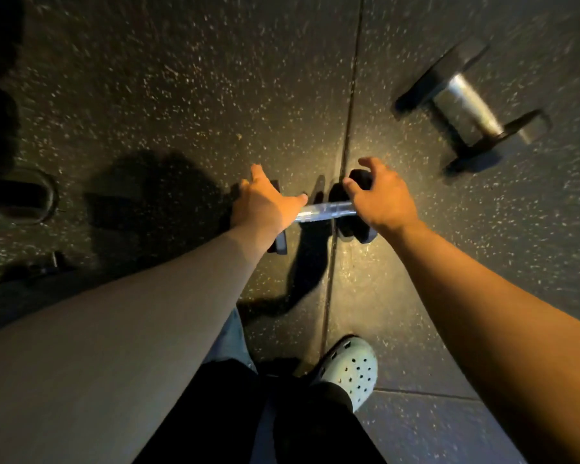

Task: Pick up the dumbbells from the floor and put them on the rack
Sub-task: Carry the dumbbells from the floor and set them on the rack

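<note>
A dumbbell (325, 209) with black ends and a shiny steel handle lies on the dark speckled floor in the middle of the view. My left hand (265, 202) reaches over its left end, fingers spread, thumb near the handle. My right hand (379, 195) hovers over its right end with fingers curled but apart. Neither hand closes around the dumbbell. A second, larger dumbbell (469, 102) lies on the floor at the upper right, blurred. No rack is clearly visible.
A seam (344, 155) between floor mats runs top to bottom under the near dumbbell. My foot in a pale clog (352, 366) stands just below it. Dark metal shapes, including a curved bar (47, 195), sit at the left edge.
</note>
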